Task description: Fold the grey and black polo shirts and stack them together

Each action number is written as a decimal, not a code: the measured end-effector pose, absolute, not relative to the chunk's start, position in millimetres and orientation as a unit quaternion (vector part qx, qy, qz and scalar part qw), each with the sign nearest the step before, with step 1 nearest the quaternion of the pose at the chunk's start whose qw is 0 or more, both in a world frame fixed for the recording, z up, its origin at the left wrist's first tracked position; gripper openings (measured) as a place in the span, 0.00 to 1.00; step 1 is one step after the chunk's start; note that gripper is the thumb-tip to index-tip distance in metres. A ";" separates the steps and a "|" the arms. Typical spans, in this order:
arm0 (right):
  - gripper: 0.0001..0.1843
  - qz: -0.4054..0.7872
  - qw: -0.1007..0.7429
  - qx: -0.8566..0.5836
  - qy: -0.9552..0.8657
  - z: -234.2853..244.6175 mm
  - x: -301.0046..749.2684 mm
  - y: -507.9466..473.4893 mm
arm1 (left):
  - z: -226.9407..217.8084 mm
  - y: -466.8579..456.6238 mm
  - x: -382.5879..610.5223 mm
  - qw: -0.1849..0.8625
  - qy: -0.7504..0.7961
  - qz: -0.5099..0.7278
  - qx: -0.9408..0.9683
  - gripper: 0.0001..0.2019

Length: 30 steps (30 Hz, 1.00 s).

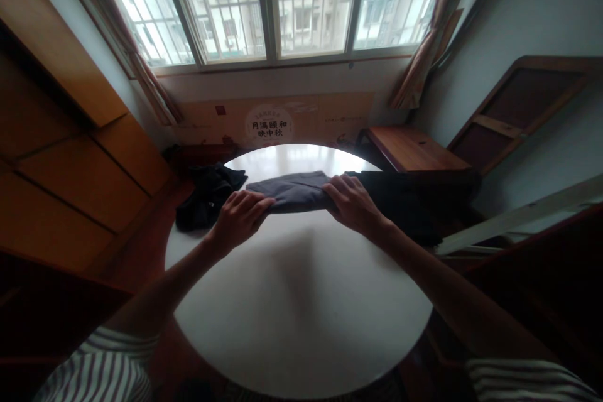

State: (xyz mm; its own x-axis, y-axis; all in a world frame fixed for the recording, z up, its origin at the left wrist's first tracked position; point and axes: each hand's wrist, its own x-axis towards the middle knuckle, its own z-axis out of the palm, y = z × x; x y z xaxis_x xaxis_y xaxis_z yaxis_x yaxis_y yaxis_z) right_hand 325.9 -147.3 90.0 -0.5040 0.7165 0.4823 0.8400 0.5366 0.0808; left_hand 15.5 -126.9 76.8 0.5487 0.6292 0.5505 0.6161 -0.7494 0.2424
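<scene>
Left hand (242, 217) and right hand (351, 201), both closed, gripped a folded grey cloth (299, 193) by its 9 and 3 o'clock ends respectively, over the 12 o'clock part of a round white table (301, 333). The cloth's long axis ran from 9 to 3 o'clock, across the line of view; whether its underside met the tabletop could not be told. Black fabric (396, 204) lay at 2 o'clock, just beside the right hand. Dark clothing (202, 191), bunched at 10 o'clock, bore a pale mark too small to read. Farther out, at 12 o'clock, a tan banner (202, 116) below a barred window (271, 6) read 月满颐和 映中秋 within a pale disc; its smaller lines were illegible.
</scene>
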 end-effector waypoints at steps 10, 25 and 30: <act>0.23 0.026 0.196 -0.375 -0.906 12.8 353.1 -250.6 | 8.3 -212.7 -10.9 0.116 0.208 0.142 0.961 0.16; 0.17 0.146 0.302 -0.555 -0.761 2.8 317.4 -158.6 | 23.0 -159.0 13.1 0.166 0.424 0.237 0.858 0.14; 0.11 0.174 0.372 -0.536 -0.737 3.3 322.9 -159.1 | 26.3 -157.3 13.7 0.207 0.427 0.254 0.843 0.12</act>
